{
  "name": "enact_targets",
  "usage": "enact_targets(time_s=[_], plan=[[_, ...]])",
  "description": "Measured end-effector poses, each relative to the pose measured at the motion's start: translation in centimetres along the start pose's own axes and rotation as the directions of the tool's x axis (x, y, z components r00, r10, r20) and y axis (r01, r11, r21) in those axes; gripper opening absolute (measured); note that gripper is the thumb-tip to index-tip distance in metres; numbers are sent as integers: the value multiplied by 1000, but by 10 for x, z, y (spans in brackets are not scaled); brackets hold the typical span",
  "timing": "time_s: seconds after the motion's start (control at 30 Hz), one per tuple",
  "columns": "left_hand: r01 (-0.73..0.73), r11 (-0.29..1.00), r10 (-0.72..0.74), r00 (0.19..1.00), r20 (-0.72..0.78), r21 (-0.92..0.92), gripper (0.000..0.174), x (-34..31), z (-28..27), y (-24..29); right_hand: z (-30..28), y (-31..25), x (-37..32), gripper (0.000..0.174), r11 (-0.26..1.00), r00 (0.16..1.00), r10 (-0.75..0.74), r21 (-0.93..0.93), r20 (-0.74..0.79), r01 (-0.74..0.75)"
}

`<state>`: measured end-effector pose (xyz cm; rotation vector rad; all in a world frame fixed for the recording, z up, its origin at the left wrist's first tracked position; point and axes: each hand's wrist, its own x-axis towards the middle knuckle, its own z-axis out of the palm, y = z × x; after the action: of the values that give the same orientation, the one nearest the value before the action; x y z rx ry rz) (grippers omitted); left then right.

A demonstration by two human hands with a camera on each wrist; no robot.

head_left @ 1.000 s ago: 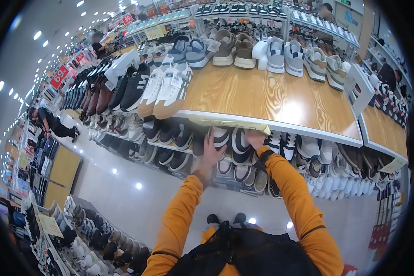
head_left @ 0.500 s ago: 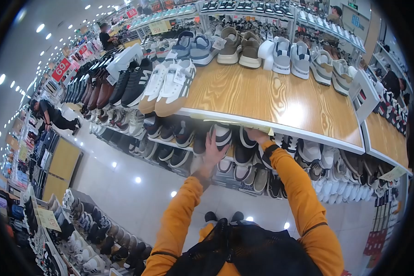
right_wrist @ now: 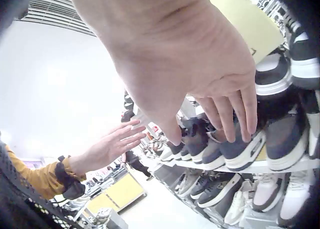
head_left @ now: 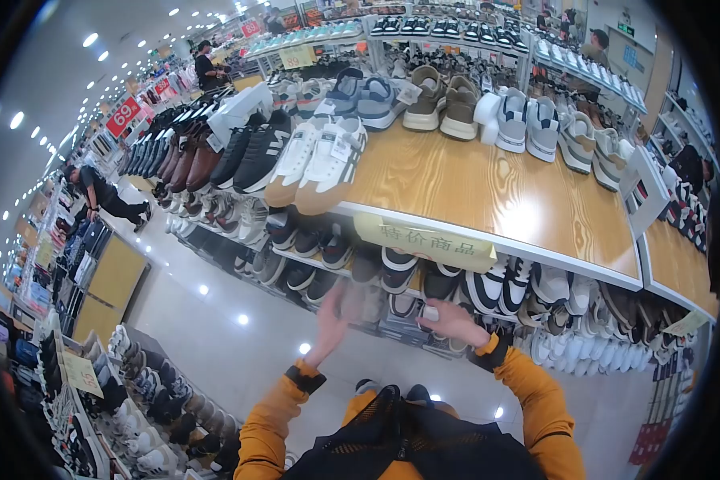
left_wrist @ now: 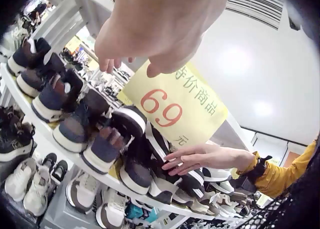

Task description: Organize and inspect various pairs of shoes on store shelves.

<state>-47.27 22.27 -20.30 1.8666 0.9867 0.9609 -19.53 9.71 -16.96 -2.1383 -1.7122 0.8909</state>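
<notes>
Both hands are in front of the shelf under the wooden tabletop and hold nothing. My left hand (head_left: 336,316), blurred in the head view, is at the left, with its fingers extended in the right wrist view. My right hand (head_left: 456,322) has its fingers stretched out, below a dark shoe (head_left: 442,283). Between the hands, farther back on the shelf, is a black-and-white sneaker (head_left: 398,272). Above them a yellow price sign (left_wrist: 172,106) reading 69 hangs from the tabletop's front edge. Dark sneakers (right_wrist: 240,151) with white soles line the shelf beside it.
White sneakers (head_left: 328,164) with tan soles stand on the left of the wooden tabletop (head_left: 488,188). More pairs line its back edge. A lower row of shoes (right_wrist: 220,189) sits beneath the shelf. Behind on the left is another shoe rack (head_left: 164,404); a person (head_left: 104,196) leans over a display.
Both hands have come off the shoes on the shelf and drawn back toward the body. The yellow sign, tilted up before, now hangs with its face showing. The head view has shifted slightly.
</notes>
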Motion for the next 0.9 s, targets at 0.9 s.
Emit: enact_targets(time_s=[0.9], plan=[[-783,608,751,620,225,130,49,235,-214,36,-31,-290,129,66,894,403,-430,-444,-808,63]])
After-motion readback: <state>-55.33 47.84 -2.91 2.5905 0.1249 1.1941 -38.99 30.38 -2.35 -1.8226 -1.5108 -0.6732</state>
